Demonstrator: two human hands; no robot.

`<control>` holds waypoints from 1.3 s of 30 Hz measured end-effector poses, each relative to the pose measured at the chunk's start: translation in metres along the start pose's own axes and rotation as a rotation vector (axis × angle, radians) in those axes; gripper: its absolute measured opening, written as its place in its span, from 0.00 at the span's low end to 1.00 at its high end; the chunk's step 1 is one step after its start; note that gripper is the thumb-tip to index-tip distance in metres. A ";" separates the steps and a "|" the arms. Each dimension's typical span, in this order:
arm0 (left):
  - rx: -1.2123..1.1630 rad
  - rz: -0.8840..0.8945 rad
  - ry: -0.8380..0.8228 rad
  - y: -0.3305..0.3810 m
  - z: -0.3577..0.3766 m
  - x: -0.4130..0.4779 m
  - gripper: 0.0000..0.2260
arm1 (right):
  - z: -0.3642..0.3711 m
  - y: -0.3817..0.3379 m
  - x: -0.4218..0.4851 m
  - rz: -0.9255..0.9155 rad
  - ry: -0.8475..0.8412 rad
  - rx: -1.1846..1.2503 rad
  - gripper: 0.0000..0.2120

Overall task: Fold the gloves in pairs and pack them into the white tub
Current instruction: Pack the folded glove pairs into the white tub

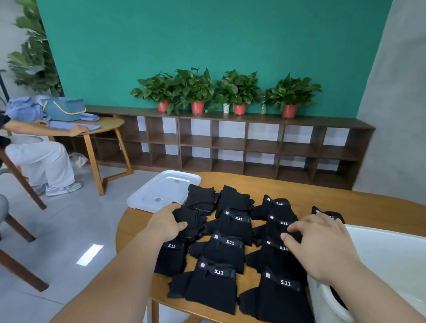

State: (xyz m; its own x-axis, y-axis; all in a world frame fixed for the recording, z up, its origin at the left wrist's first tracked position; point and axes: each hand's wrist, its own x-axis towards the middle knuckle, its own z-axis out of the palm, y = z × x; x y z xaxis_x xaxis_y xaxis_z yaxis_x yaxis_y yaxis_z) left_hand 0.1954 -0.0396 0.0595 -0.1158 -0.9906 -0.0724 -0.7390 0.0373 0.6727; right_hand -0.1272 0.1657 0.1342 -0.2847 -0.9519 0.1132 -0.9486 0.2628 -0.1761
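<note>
Left grip on a loose glove, right grip on the rows.

My left grip [168, 224] is closed around a loose black fabric glove [194, 218] just left of frame centre. My right grip [320, 246] rests with bent fingers on the black folded gloves with white labels [272, 229] laid in rows mid-frame, and I cannot tell whether it has hold of one. To do this step well I should find the loose glove's mate, lay the two flat with cuffs and fingers matched, then fold once, label up. The rows cover the oval wooden tabletop [356, 200]. The white plastic tub [390, 254] waits at lower right, and a flat white plastic lid [158, 190] lies above my left grip.
</note>
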 end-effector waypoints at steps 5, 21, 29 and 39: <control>-0.100 -0.013 -0.029 -0.007 -0.004 0.009 0.29 | 0.000 -0.002 -0.001 0.007 -0.005 0.006 0.21; -0.171 0.272 0.267 0.033 -0.027 -0.022 0.28 | -0.001 -0.011 -0.006 0.026 -0.022 -0.017 0.20; -0.583 0.458 0.205 0.090 -0.047 -0.077 0.27 | -0.001 -0.010 -0.002 0.034 -0.021 -0.008 0.24; -0.988 0.536 -0.171 0.161 -0.037 -0.143 0.28 | -0.021 -0.009 -0.006 -0.054 0.227 0.196 0.19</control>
State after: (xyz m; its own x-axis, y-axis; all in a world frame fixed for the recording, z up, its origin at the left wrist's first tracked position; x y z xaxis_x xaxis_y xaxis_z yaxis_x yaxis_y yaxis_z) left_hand 0.1172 0.1028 0.2053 -0.4048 -0.8443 0.3511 0.2707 0.2560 0.9280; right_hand -0.1200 0.1719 0.1553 -0.2793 -0.8983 0.3391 -0.9248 0.1567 -0.3466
